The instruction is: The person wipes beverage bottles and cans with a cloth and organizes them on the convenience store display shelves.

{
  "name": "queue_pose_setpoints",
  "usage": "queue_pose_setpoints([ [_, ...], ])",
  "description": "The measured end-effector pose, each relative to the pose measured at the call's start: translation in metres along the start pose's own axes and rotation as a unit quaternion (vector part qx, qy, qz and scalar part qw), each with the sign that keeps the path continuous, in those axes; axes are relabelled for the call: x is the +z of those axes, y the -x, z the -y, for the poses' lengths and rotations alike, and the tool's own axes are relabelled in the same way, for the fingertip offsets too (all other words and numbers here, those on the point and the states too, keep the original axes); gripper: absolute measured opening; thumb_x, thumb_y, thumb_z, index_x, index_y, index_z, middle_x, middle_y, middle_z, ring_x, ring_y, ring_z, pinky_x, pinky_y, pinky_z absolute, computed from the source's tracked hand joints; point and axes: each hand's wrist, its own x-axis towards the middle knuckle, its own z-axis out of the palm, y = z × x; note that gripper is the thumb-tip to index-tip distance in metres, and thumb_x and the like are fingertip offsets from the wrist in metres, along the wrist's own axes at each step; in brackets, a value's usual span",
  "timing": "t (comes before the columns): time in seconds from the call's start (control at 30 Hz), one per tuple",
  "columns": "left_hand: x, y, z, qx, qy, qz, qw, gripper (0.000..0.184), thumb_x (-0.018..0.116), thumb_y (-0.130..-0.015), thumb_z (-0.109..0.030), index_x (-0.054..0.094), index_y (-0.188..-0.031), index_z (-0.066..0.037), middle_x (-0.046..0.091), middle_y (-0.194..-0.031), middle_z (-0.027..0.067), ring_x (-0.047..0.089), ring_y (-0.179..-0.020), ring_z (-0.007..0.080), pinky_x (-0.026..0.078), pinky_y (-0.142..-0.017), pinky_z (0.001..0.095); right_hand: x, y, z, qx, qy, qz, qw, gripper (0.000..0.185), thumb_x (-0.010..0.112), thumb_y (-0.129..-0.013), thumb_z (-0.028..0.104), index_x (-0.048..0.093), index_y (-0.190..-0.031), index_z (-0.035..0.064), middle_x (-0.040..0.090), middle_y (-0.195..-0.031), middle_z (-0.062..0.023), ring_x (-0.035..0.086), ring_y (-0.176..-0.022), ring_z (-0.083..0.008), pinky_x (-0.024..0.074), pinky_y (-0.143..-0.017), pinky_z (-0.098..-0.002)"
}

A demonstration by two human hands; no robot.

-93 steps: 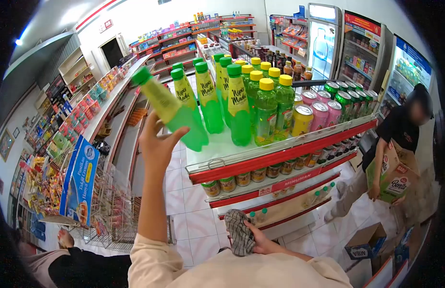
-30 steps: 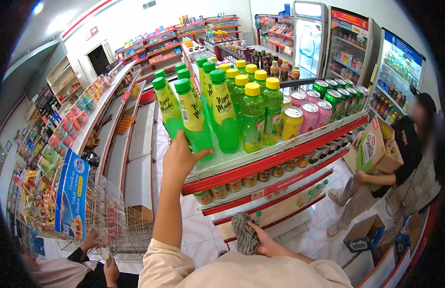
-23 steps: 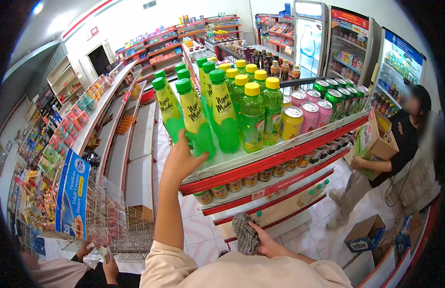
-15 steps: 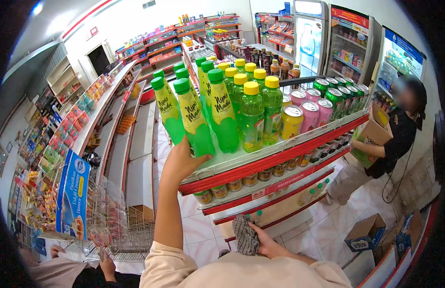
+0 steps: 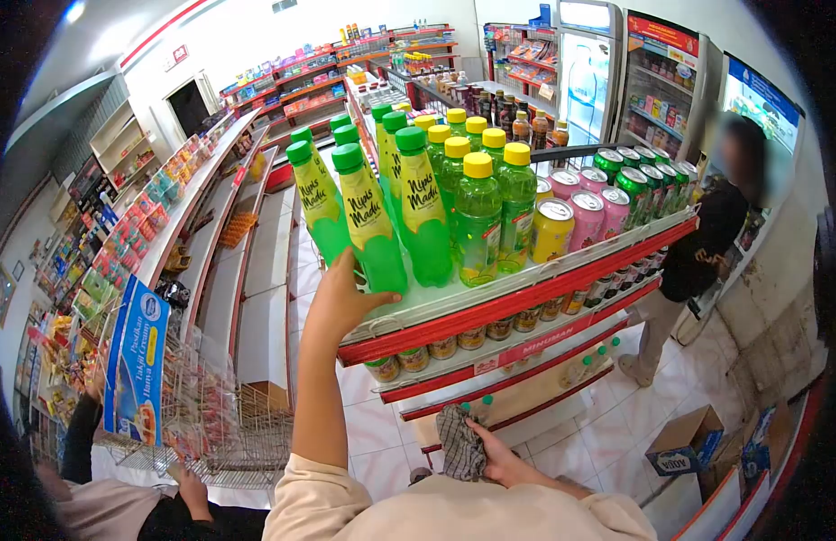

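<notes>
My left hand (image 5: 339,302) is closed round the lower part of a green "Nipis Madu" drink bottle (image 5: 375,248) at the front left corner of the top shelf. Similar green-capped bottles stand behind it, and another bottle (image 5: 425,221) is just to its right. Down by the lower shelves, my right hand (image 5: 504,462) grips a crumpled, dark checked cloth (image 5: 460,442). Yellow-capped bottles (image 5: 479,221) stand right of the green-capped ones. Farther right come yellow and pink cans (image 5: 553,232) and green cans (image 5: 631,189).
A person (image 5: 707,234) stands right, beside the drink fridges. Another person's hand (image 5: 192,494) shows at lower left, near a wire snack rack (image 5: 202,455). An open carton (image 5: 684,442) lies on the tiled floor. Cans line the shelf (image 5: 526,347) below.
The person at right has turned and shifted toward the fridges; the carton in their arms is no longer visible. The person at lower left now reaches toward the snack rack. My hands stay nearly still.
</notes>
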Motion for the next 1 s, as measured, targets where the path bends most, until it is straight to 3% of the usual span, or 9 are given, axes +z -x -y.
queue_pose_setpoints([
  [0.43,0.002,0.001,0.003,0.011,-0.034,-0.045,0.998,0.055,0.083,-0.057,-0.025,0.057,-0.097,0.003,0.064,-0.085,0.0178,0.062,-0.079,0.0302,0.049,-0.071,0.0377,-0.002,0.001,0.003,-0.008,0.008,-0.008,1.0,0.04,0.053,-0.088,0.039,0.058,-0.113,0.008,0.065,-0.099,-0.011,0.064,-0.087,-0.0278,0.0523,-0.079,-0.0445],
  [0.73,0.002,0.002,0.001,0.022,-0.019,-0.035,0.999,0.055,0.083,-0.056,-0.025,0.058,-0.096,0.003,0.065,-0.085,0.0168,0.062,-0.078,0.0288,0.049,-0.07,0.0368,0.0,0.003,0.006,-0.018,0.005,0.0,1.0,0.04,0.052,-0.089,0.038,0.057,-0.116,0.0087,0.064,-0.105,-0.0097,0.064,-0.09,-0.0296,0.0511,-0.082,-0.0464],
  [0.93,0.004,0.001,0.01,0.041,-0.046,-0.075,0.995,0.049,0.077,-0.067,-0.032,0.056,-0.093,0.004,0.061,-0.082,0.0171,0.058,-0.075,0.0299,0.046,-0.069,0.0372,0.0,0.003,0.006,-0.018,-0.016,0.009,1.0,0.038,0.051,-0.089,0.036,0.057,-0.116,0.0087,0.063,-0.107,-0.0095,0.063,-0.092,-0.0308,0.05,-0.084,-0.0479],
  [1.0,0.003,-0.003,0.015,0.035,0.049,-0.162,0.985,0.046,0.073,-0.072,-0.033,0.054,-0.091,0.004,0.058,-0.082,0.0152,0.056,-0.077,0.0272,0.044,-0.073,0.0353,0.008,0.007,0.009,-0.019,-0.02,0.016,1.0,0.037,0.051,-0.09,0.035,0.058,-0.115,0.0087,0.064,-0.107,-0.0089,0.063,-0.092,-0.0297,0.0494,-0.085,-0.048],
])
